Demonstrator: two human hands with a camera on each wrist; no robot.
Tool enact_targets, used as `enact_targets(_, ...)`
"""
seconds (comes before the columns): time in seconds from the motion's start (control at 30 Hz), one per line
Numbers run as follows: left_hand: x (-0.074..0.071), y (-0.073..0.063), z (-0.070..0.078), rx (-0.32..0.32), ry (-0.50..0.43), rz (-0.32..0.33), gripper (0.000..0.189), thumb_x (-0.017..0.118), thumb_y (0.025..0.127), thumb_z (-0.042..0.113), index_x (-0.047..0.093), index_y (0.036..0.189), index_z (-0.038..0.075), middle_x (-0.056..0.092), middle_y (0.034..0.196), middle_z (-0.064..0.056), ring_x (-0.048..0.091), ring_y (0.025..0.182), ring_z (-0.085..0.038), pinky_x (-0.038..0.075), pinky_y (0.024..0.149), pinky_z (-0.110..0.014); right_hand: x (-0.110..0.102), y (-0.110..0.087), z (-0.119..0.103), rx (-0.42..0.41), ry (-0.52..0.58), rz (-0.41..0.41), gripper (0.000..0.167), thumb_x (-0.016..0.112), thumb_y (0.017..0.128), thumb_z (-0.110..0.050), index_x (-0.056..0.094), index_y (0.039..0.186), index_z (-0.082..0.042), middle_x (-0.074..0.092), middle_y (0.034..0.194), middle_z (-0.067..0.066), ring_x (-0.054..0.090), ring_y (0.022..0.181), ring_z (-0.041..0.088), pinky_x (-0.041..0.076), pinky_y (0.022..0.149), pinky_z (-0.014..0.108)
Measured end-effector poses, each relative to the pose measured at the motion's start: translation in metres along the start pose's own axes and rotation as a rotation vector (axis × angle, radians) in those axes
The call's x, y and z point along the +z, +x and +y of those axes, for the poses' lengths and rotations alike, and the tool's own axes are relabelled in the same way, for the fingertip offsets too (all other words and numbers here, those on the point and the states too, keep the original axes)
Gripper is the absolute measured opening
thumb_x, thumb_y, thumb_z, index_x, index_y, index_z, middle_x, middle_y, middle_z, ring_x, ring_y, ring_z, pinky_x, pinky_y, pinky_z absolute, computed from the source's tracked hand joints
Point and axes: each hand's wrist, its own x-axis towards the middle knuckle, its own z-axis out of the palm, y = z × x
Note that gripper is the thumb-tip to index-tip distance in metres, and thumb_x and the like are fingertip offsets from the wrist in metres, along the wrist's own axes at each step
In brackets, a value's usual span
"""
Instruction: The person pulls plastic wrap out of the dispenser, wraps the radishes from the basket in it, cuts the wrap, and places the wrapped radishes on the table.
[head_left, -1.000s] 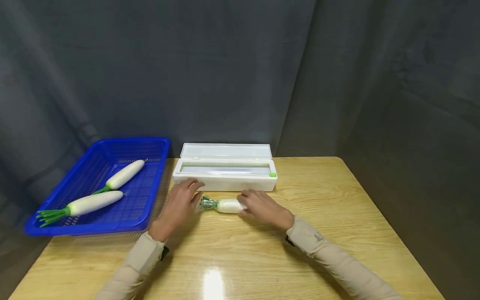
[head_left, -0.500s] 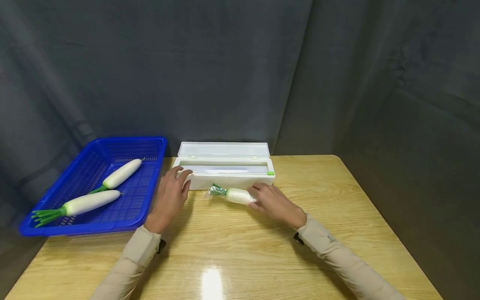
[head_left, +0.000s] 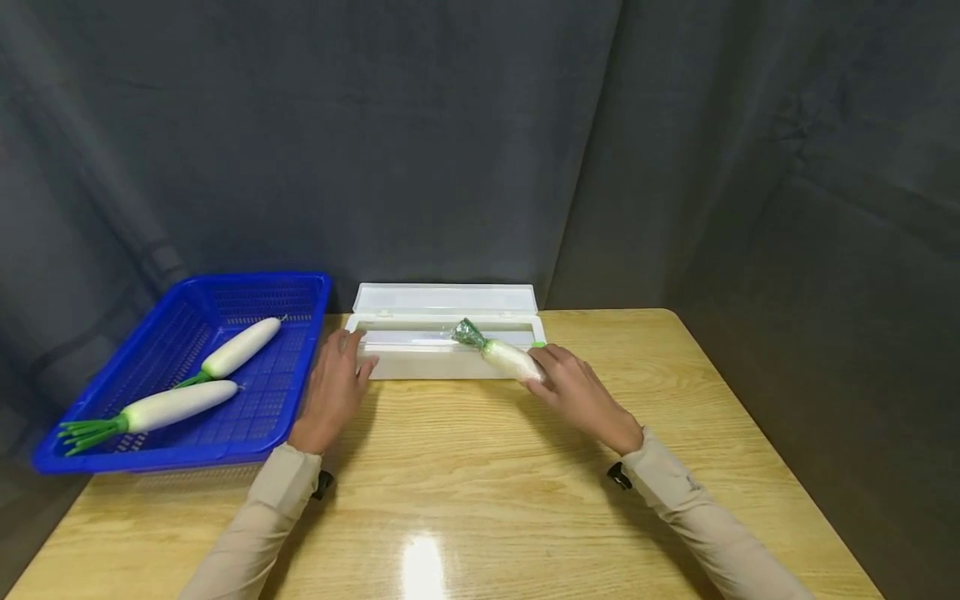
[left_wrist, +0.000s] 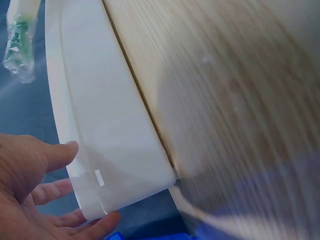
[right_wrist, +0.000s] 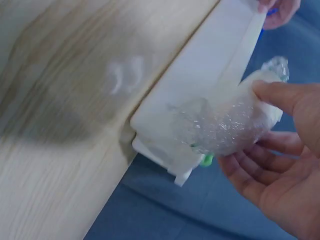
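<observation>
My right hand [head_left: 581, 396] grips the root end of a film-wrapped daikon radish [head_left: 512, 360], thumb on one side and fingers on the other. The radish tilts over the front of the white cling film dispenser [head_left: 435, 365], its wrapped green stalks [head_left: 468, 333] pointing up and left. Loose crinkled film [right_wrist: 192, 120] sticks out at the root end in the right wrist view. At the dispenser's left end, my left hand [head_left: 330, 387] holds the corner; the left wrist view has the thumb [left_wrist: 62, 154] on the front edge and fingers around the end.
A blue plastic basket [head_left: 300, 392] stands at the left with two unwrapped daikon radishes [head_left: 180, 404] in it. The dispenser's lid [head_left: 442, 297] is raised at the back, and a green slider [head_left: 538, 344] sits at its right end. Dark curtains [head_left: 450, 142] hang behind the wooden table [head_left: 465, 475].
My right hand has lifted the wrapped radish from the table and moved it right and up over the dispenser. The left hand has left the radish's stalk end and moved to the dispenser's left end.
</observation>
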Motion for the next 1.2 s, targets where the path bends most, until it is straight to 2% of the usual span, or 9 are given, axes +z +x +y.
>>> enact_targets(0.27, 0.002, 0.005, -0.002, -0.024, -0.03, 0.023, 0.049, 0.076, 0.096, 0.013, 0.056, 0.134, -0.011, 0.054, 0.132, -0.036, 0.056, 0.118, -0.055, 0.047, 0.095, -0.067, -0.019, -0.003, 0.016, 0.192, 0.095, 0.107, 0.044, 0.08, 0.093, -0.009, 0.064, 0.128, 0.012, 0.069, 0.114, 0.028, 0.068, 0.091, 0.036, 0.058, 0.073, 0.048)
enact_targets(0.53, -0.002, 0.006, -0.002, -0.076, -0.051, -0.011, 0.052, 0.075, 0.098, 0.017, 0.055, 0.135, -0.013, 0.054, 0.133, -0.036, 0.056, 0.121, -0.054, 0.046, 0.097, -0.067, -0.03, -0.009, 0.032, 0.286, 0.087, 0.163, 0.041, 0.078, 0.095, -0.007, 0.063, 0.127, 0.012, 0.068, 0.111, 0.031, 0.069, 0.093, 0.04, 0.059, 0.075, 0.054)
enact_targets(0.73, 0.0, 0.005, -0.003, -0.087, -0.046, -0.011, 0.052, 0.076, 0.097, 0.018, 0.055, 0.134, -0.013, 0.054, 0.131, -0.035, 0.057, 0.118, -0.054, 0.047, 0.095, -0.067, -0.034, -0.016, 0.05, 0.365, 0.063, 0.192, 0.035, 0.076, 0.095, -0.005, 0.064, 0.121, 0.015, 0.067, 0.099, 0.031, 0.067, 0.081, 0.04, 0.055, 0.067, 0.051)
enact_targets(0.9, 0.003, 0.006, -0.004, -0.084, -0.03, 0.006, 0.053, 0.077, 0.096, 0.018, 0.055, 0.132, -0.013, 0.055, 0.128, -0.035, 0.056, 0.116, -0.055, 0.047, 0.093, -0.066, -0.033, -0.017, 0.066, 0.445, 0.033, 0.154, 0.032, 0.074, 0.096, -0.006, 0.065, 0.114, 0.018, 0.068, 0.089, 0.032, 0.066, 0.067, 0.036, 0.053, 0.057, 0.046)
enact_targets(1.03, 0.002, 0.004, -0.003, -0.072, -0.031, 0.027, 0.053, 0.079, 0.094, 0.017, 0.055, 0.131, -0.014, 0.055, 0.126, -0.035, 0.057, 0.114, -0.054, 0.047, 0.092, -0.065, -0.027, -0.018, 0.075, 0.512, 0.013, 0.081, 0.034, 0.073, 0.097, -0.009, 0.064, 0.113, 0.02, 0.069, 0.09, 0.034, 0.067, 0.066, 0.036, 0.054, 0.056, 0.046)
enact_targets(1.2, 0.002, 0.005, -0.002, -0.062, -0.03, 0.037, 0.053, 0.079, 0.093, 0.017, 0.056, 0.129, -0.015, 0.056, 0.125, -0.035, 0.059, 0.112, -0.055, 0.048, 0.089, -0.065, -0.018, -0.019, 0.082, 0.563, 0.0, 0.056, 0.036, 0.073, 0.098, -0.01, 0.063, 0.112, 0.021, 0.069, 0.09, 0.035, 0.067, 0.066, 0.036, 0.055, 0.056, 0.046)
